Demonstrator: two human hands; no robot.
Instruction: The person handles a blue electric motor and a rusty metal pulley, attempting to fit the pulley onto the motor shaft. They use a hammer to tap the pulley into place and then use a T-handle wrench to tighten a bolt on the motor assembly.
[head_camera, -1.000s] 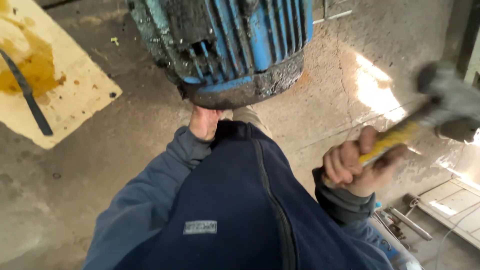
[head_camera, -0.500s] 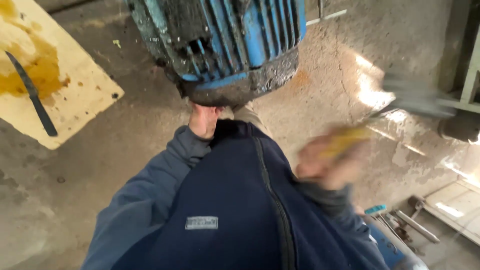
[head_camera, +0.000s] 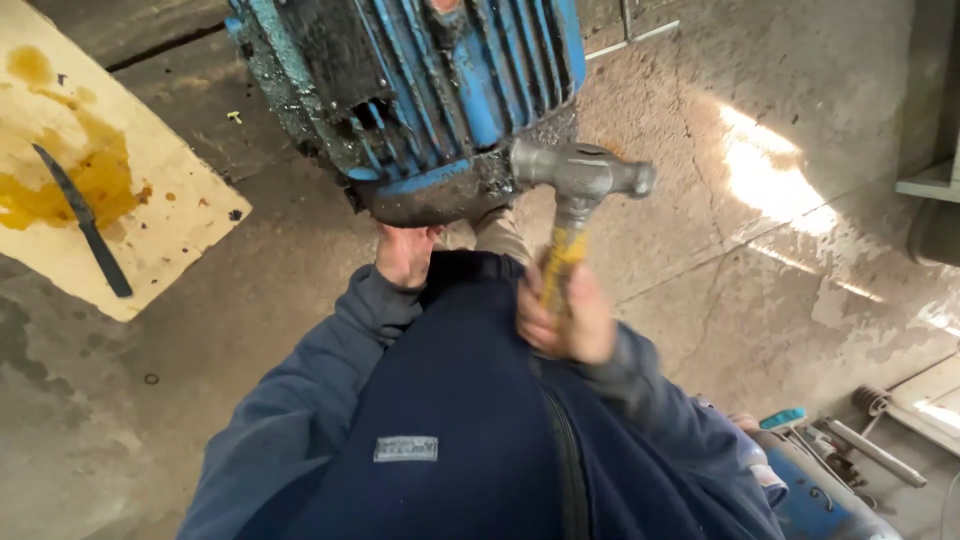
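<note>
A large blue finned electric motor, coated in black grease, fills the top middle of the view. My left hand presses against its dark lower rim from below. My right hand grips the yellow handle of a ball-peen hammer. The hammer's steel head touches the motor's lower right rim. My dark blue jacket hides the space beneath both hands.
A pale board stained with yellow oil lies on the concrete floor at left, with a thin black strip on it. Metal rods and tools lie at bottom right. A grey frame stands at right.
My right hand has swung the hammer from the far right, leftward, until its head meets the motor's rim. My left hand has stayed against the motor.
</note>
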